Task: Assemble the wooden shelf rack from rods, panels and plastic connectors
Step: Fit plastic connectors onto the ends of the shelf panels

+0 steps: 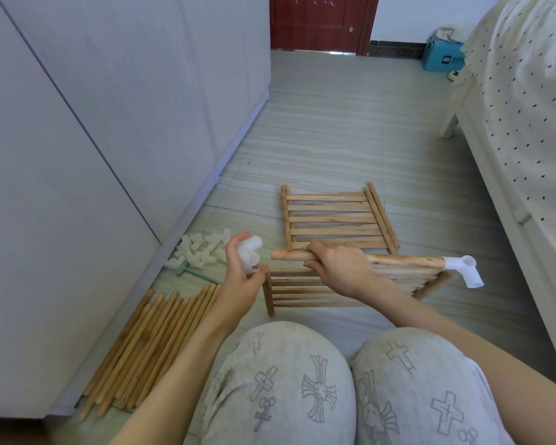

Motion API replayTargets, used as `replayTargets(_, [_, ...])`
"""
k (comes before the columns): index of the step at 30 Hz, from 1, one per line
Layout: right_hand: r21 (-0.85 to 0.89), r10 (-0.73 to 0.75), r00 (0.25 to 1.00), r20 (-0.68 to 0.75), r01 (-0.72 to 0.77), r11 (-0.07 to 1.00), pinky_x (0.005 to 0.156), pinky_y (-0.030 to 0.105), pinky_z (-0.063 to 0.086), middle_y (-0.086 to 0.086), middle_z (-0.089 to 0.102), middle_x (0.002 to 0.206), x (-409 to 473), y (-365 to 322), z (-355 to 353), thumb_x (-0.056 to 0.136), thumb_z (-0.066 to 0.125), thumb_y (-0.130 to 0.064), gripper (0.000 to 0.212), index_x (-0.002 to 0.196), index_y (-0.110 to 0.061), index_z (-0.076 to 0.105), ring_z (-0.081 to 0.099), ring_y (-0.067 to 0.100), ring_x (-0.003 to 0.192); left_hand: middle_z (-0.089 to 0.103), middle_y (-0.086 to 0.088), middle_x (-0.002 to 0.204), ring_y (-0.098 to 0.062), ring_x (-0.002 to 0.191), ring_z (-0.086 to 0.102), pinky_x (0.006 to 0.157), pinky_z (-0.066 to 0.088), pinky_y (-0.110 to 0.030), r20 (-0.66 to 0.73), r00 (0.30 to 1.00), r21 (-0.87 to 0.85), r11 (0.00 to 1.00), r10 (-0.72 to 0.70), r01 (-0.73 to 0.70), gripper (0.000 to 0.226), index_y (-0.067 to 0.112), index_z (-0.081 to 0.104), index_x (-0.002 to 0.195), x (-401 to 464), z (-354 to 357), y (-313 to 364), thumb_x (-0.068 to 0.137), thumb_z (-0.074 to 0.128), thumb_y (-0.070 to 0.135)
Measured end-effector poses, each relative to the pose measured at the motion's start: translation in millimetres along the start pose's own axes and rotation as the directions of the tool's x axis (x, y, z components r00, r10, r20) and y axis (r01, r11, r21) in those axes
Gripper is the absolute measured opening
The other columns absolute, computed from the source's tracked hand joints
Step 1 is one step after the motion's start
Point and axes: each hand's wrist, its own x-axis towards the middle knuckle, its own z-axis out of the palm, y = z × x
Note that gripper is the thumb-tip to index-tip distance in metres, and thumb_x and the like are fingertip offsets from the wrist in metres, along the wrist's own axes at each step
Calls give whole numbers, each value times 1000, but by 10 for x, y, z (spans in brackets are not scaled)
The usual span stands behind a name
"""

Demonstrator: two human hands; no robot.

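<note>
Two hands, left and right; two slatted wooden panels, far and near; one held rod; two white connectors off the pile, held and fitted; floor rods and piled connectors too overlapped to count.

I can find only one printed mark: a small white label with dark characters on the side of the blue box standing on the floor by the far wall beside the bed, and from here it is too small and blurred for me to read. The cross figures on the grey trousers are a pattern, not lettering. I see nothing written on the wooden parts or the white plastic connectors.
</note>
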Motion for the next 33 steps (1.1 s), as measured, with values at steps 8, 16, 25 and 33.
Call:
replayTargets(8, [22,29,1000,4,-29,999,68,28,31,0,63,108,-42,19,-18,98,40,-36,26,116,-20,50,58,22,92,59,2,111,-9,98,55,77,40,-28,-142,946,-331,914,-293,233,30,30,52,121,84,-106,137,100,34,42])
replayTargets(16, [32,42,999,8,-43,999,68,29,32,1,62,109,-70,29,-16,98,41,-36,27,116,-20,52,58,23,93,59,-2,117,-12,103,56,75,45,-16,-90,984,26,987,-154,157,43,15,53,127,12,-104,153,88,57,-1])
replayTargets(25, [40,57,998,19,-57,998,68,29,33,1,63,108,-79,35,-20,98,41,-36,27,116,-20,52,58,24,93,58,17,106,-12,113,54,89,45,-22,-19,998,204,977,66,-61,32,23,62,89,-29,-57,180,84,58,-8])
replayTargets(33, [50,60,998,25,-61,997,70,30,34,1,63,109,-90,39,-20,98,41,-36,26,116,-21,52,58,23,93,54,1,130,-16,119,50,91,45,-25,-38,994,453,889,102,-74,21,23,55,94,39,-77,105,88,59,2])
